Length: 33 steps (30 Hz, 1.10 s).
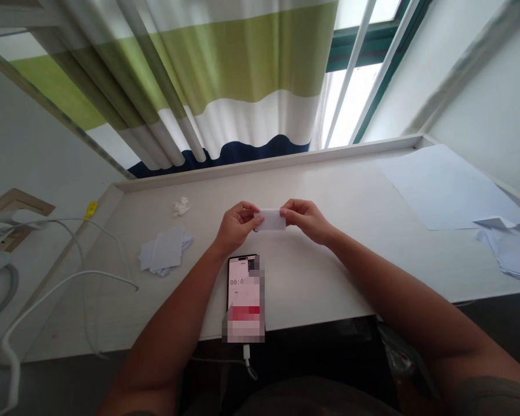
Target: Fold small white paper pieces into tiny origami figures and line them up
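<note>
A small white piece of paper (271,220) is held up over the middle of the white desk. My left hand (238,224) pinches its left end between thumb and fingers. At the other end my right hand (305,218) grips it in the same way. Whether the paper is one sheet or folded in layers I cannot tell. Just below my left hand lies a phone (242,297) with a timer on its screen, partly blurred out. To the left of that hand rests a loose pile of small white paper pieces (167,251).
A crumpled tissue (181,206) lies behind the pile. Large white sheets (450,185) cover the desk's right end, with stacked paper (509,254) near its front edge. White cables (69,283) loop over the left side. A charging plug (247,353) hangs from the phone.
</note>
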### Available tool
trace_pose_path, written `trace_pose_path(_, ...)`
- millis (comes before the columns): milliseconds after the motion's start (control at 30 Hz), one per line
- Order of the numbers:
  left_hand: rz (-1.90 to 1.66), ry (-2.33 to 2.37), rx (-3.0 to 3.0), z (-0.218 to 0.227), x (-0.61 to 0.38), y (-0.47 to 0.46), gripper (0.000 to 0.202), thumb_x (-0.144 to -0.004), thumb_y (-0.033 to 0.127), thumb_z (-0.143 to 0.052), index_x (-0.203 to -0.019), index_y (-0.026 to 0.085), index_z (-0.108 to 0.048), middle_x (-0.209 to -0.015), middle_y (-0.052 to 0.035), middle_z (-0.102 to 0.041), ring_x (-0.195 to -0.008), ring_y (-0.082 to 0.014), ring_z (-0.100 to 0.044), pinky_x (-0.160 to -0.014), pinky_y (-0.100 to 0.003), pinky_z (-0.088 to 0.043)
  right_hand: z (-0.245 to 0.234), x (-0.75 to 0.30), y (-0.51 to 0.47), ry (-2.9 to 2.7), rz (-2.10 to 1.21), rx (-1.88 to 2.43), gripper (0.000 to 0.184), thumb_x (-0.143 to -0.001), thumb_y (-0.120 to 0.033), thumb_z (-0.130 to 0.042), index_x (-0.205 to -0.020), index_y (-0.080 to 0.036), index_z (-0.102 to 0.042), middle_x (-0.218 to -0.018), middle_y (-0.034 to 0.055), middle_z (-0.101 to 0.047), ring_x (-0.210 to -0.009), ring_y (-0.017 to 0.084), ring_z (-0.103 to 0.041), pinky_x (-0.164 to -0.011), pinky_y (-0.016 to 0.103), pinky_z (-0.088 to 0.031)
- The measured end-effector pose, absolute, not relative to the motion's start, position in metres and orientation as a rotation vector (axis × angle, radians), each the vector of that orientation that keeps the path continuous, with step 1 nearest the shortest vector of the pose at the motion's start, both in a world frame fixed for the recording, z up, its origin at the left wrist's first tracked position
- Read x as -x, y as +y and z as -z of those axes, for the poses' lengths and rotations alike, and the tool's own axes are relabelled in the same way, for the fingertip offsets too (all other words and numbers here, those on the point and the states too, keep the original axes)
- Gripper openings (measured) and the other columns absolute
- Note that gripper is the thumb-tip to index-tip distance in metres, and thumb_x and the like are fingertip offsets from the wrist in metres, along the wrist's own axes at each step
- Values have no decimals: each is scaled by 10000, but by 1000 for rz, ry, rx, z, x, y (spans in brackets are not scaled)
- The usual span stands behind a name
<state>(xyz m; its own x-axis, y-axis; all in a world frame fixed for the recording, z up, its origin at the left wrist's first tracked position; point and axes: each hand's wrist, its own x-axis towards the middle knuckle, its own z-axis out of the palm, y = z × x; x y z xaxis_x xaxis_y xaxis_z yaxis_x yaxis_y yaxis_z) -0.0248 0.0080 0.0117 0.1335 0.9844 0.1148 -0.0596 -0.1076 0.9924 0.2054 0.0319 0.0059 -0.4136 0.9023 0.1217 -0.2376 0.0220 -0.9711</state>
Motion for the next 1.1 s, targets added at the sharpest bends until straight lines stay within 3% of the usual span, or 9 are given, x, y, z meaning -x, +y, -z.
trace_pose_path(133,-1152,1000,-1403,-10,20,4,485,-756,340,-936,-1077,212,-596,-822,-5,-784,-715,-139,-692,-688,-256,-515,-5,-208,32,-1432,-1520,789,459,-772,-512,-958,-1029,-206,-734,-815,10,-767,-735,167,-677,-666,296,-543)
trace_pose_path(300,-1250,970,-1472,-8,8,-1,498,-781,324,-917,-1161,211,-615,-885,-8,-766,-796,-143,-697,-739,-263,-526,-3,-205,31,-1516,-1476,814,466,-763,-594,-941,-881,-162,-812,-835,64,-783,-739,175,-666,-666,306,-518)
trace_pose_path(367,-1301,995,-1428,-8,3,-3,470,-759,367,-939,-1094,201,-654,-919,-25,-766,-813,-155,-707,-739,-273,-539,-2,-202,30,-1390,-1453,798,489,-736,-615,-955,-878,-175,-797,-854,60,-791,-754,178,-677,-702,319,-541)
trace_pose_path(433,-1248,1040,-1435,-8,2,-4,372,-802,447,-909,-959,174,-710,-806,-28,-741,-724,-151,-674,-686,-280,-524,-3,-200,28,-1307,-1443,786,509,-711,-628,-968,-862,-184,-769,-856,53,-793,-761,178,-681,-722,325,-552)
trace_pose_path(600,-1203,1083,-1516,-11,7,-5,401,-814,540,-887,-739,171,-750,-667,-34,-714,-613,-139,-603,-627,-284,-481,-6,-200,22,-1352,-1426,787,540,-678,-651,-974,-817,-187,-735,-836,48,-787,-753,180,-684,-709,315,-552)
trace_pose_path(767,-1116,1098,-1606,-14,9,-7,446,-844,576,-855,-662,183,-746,-641,-51,-723,-560,-131,-557,-577,-275,-425,-10,-200,16,-1408,-1368,788,552,-735,-712,-912,-819,-192,-748,-838,57,-785,-755,192,-684,-680,315,-557)
trace_pose_path(900,-1167,1123,-1675,-18,9,-9,534,-896,627,-785,-596,190,-710,-576,-31,-647,-539,-128,-508,-561,-277,-392,-11,-199,15,-1451,-1312,824,597,-762,-765,-863,-768,-181,-742,-753,47,-738,-696,173,-637,-651,311,-542)
trace_pose_path(1100,-1209,1122,-1661,-19,7,-8,571,-901,656,-766,-580,194,-667,-575,-15,-609,-560,-131,-519,-579,-278,-415,-10,-196,13,-1435,-1323,815,613,-760,-772,-865,-748,-174,-732,-713,45,-723,-663,163,-626,-622,301,-534)
